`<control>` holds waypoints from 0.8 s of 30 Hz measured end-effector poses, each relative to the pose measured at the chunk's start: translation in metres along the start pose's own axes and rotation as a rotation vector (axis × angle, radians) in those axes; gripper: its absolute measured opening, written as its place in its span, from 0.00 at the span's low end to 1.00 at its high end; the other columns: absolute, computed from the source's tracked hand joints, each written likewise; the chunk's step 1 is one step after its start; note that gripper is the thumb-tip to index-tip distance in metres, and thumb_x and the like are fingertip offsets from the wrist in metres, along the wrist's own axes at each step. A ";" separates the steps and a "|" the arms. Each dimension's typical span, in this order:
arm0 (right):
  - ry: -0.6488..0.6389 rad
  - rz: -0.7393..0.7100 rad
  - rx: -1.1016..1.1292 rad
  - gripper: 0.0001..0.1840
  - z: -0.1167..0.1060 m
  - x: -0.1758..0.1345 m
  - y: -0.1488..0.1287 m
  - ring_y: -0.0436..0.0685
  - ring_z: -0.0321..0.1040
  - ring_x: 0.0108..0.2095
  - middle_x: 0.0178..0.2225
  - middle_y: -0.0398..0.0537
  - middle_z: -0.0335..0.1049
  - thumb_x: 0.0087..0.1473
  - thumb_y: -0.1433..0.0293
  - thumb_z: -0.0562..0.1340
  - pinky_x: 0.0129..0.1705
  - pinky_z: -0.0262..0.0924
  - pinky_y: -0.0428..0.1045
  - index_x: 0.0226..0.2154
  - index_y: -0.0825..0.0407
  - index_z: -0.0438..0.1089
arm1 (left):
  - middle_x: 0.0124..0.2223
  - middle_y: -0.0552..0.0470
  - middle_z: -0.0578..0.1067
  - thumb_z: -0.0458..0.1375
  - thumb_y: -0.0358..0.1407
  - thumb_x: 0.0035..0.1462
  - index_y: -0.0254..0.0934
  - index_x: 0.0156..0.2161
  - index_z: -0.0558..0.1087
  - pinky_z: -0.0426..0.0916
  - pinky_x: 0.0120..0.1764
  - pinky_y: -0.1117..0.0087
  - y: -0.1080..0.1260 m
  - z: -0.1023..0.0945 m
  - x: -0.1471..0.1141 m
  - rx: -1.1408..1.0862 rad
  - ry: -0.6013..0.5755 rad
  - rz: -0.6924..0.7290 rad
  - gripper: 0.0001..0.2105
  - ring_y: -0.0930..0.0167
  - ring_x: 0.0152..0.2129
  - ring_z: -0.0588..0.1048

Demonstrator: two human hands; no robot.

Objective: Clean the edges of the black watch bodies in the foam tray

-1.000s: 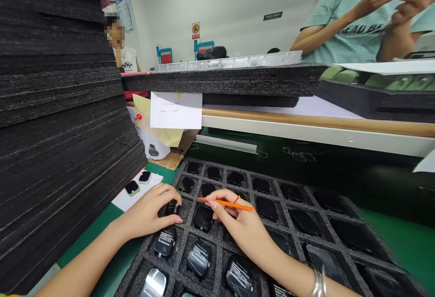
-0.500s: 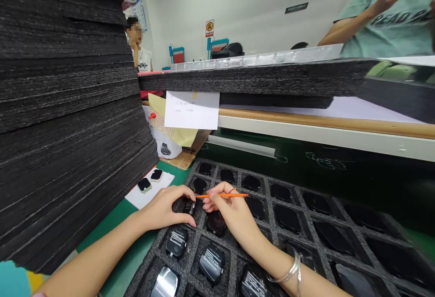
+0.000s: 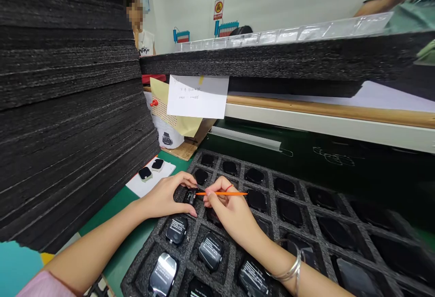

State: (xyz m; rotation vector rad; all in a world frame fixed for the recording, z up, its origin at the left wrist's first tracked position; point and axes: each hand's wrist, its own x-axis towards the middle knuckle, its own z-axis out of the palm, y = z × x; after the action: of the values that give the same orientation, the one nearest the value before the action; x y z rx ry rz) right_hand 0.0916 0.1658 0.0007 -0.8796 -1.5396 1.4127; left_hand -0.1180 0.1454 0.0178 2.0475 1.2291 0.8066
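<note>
Two bare hands at work here. Left hand (image 3: 175, 195) has its thumb and fingers curled round a small black watch (image 3: 190, 197), gripping it at the left side of a dark foam tray (image 3: 186, 260). The watch looks tipped on its side; can't tell if it's fully down in its slot or lifted a bit. Right hand (image 3: 226, 199) is pinching an orange stick (image 3: 236, 193), thin end right up at the side of that watch. Can't tell if the tip actually touches. Silver bracelets (image 3: 295, 267) on that wrist.

Loads more black watches sit in the tray's slots, and the nearer ones show white print. Tray's on a green surface (image 3: 122, 238). Just past the left hand, two pale-cased watches (image 3: 145, 173) lie on white paper (image 3: 136, 188). Big stack of black foam sheets (image 3: 68, 84) on the left, and a handwritten note (image 3: 200, 99) hangs off the shelf (image 3: 306, 124) ahead.
</note>
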 end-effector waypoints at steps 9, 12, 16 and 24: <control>-0.001 -0.048 -0.031 0.12 0.000 -0.002 0.000 0.55 0.66 0.25 0.25 0.43 0.67 0.55 0.59 0.61 0.28 0.59 0.50 0.30 0.49 0.62 | 0.48 0.48 0.75 0.74 0.44 0.48 0.38 0.51 0.70 0.68 0.49 0.61 0.003 0.002 0.000 0.047 0.026 0.075 0.27 0.63 0.45 0.74; 0.041 -0.072 0.009 0.15 -0.002 -0.003 -0.003 0.56 0.68 0.28 0.27 0.45 0.67 0.54 0.56 0.62 0.33 0.64 0.51 0.30 0.49 0.63 | 0.46 0.48 0.73 0.68 0.44 0.56 0.38 0.44 0.74 0.64 0.52 0.61 0.015 0.002 -0.010 0.076 0.102 0.138 0.16 0.63 0.47 0.71; 0.012 -0.059 0.062 0.19 -0.002 -0.011 -0.012 0.54 0.69 0.29 0.30 0.47 0.70 0.54 0.53 0.65 0.34 0.66 0.50 0.32 0.51 0.67 | 0.45 0.49 0.72 0.61 0.42 0.65 0.39 0.34 0.76 0.62 0.51 0.62 0.039 0.002 -0.037 0.200 -0.031 0.206 0.10 0.65 0.45 0.71; -0.205 0.059 0.170 0.23 0.007 -0.026 -0.012 0.53 0.72 0.28 0.32 0.50 0.75 0.53 0.50 0.67 0.32 0.69 0.48 0.34 0.53 0.70 | 0.56 0.46 0.70 0.63 0.40 0.64 0.43 0.49 0.75 0.59 0.59 0.59 0.041 -0.004 -0.079 0.346 -0.037 0.098 0.11 0.62 0.56 0.67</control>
State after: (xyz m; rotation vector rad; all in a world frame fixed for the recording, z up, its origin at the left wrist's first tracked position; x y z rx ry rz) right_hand 0.0959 0.1383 0.0094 -0.7004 -1.5253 1.6927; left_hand -0.1299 0.0592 0.0365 2.4035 1.3305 0.6297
